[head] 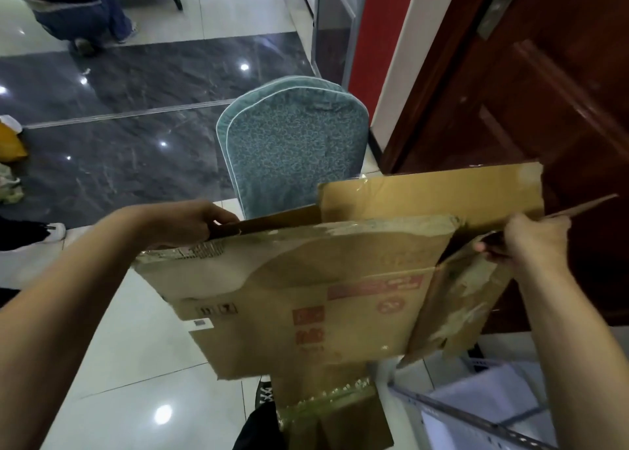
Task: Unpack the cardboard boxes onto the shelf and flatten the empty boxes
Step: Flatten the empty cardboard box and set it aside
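A brown cardboard box (306, 289) with red print and torn tape hangs in the air in front of me, pressed nearly flat, its flaps loose at the top and bottom. My left hand (190, 219) grips its upper left edge. My right hand (524, 242) pinches the upper right side panel where a tape-scarred flap folds outward. The box's far wall (432, 194) stands up behind the near one. Nothing shows inside it.
A teal padded chair back (292, 143) stands just beyond the box. A dark red wooden door (544, 92) is on the right. A white wire shelf (476, 412) sits low right. Another person's legs (85, 13) are at the far left on the tiled floor.
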The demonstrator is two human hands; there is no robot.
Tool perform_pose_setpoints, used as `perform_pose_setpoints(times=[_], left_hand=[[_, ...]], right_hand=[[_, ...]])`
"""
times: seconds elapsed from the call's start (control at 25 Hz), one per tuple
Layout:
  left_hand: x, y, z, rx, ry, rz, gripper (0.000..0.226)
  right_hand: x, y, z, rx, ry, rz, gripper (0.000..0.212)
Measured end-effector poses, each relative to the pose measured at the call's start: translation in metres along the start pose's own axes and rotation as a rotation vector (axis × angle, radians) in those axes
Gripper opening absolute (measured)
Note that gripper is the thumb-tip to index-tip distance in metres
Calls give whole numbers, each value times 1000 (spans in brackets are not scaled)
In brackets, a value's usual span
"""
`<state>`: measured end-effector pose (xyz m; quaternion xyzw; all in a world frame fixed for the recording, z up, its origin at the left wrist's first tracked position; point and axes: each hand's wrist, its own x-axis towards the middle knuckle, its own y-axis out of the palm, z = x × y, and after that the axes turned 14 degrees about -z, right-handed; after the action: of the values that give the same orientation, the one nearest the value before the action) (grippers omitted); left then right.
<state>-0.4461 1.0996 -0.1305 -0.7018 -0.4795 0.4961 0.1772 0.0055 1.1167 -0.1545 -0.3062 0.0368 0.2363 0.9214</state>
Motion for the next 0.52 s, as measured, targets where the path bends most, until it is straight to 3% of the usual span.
perform_pose_setpoints(times=[0.28, 0.36, 0.52], left_hand=[[82, 23, 14, 114, -3, -311, 45], [106, 27, 24, 118, -15, -353, 38], [152, 33, 41, 123, -52, -494, 33]], right_hand=[[20, 111, -8, 42, 61, 59, 30], [29, 148, -33, 64, 38, 59, 46], [44, 209, -99, -133, -221, 178, 84]])
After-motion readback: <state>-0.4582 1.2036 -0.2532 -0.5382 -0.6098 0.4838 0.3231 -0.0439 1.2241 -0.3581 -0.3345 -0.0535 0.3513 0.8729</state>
